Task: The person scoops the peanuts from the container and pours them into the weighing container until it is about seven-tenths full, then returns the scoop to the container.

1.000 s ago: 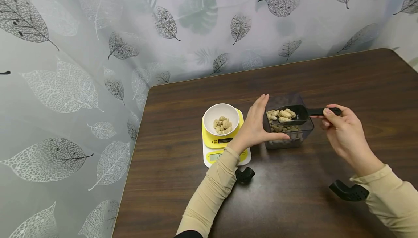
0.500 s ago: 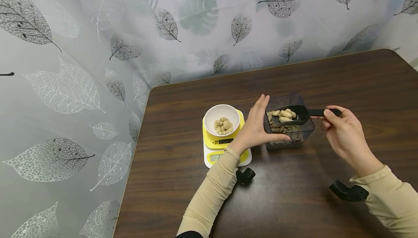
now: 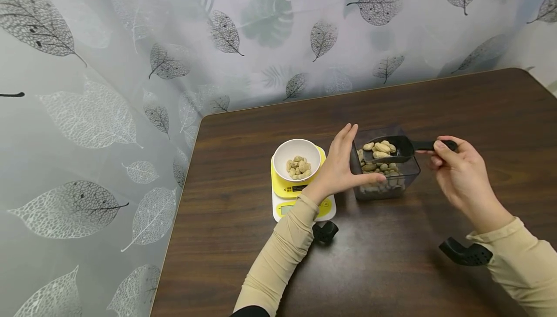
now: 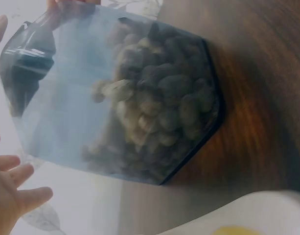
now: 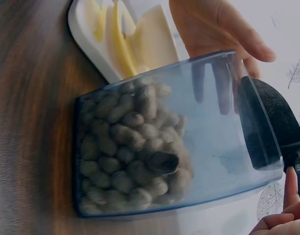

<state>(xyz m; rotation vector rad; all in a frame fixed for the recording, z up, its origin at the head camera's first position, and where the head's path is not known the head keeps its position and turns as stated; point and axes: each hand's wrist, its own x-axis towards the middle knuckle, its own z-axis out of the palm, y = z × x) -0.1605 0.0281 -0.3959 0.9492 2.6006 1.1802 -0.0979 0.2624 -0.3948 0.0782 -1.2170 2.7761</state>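
Note:
My right hand (image 3: 465,177) grips the handle of a black scoop (image 3: 404,150), which carries several unshelled peanuts (image 3: 381,150). The scoop is at the mouth of a clear, dark-tinted container (image 5: 213,132), partly full of peanuts (image 5: 125,152). At the container's left side is my left hand (image 3: 338,169), fingers and thumb spread and extended; firm contact is hard to tell. In the left wrist view, the scoop's dark blade (image 4: 30,68) shows through the clear wall, high over the peanuts.
Left of the container stands a yellow and white kitchen scale (image 3: 278,189), its display partly hidden by my left arm. A white bowl (image 3: 283,150) with peanuts rests on it. Beneath is a dark wooden table (image 3: 230,172); a leaf-patterned curtain (image 3: 265,56) lies behind.
The right hand has raised the loaded scoop slightly, showing more of the container's peanuts under it. The left hand stays at the container's side. The head view has shifted a little.

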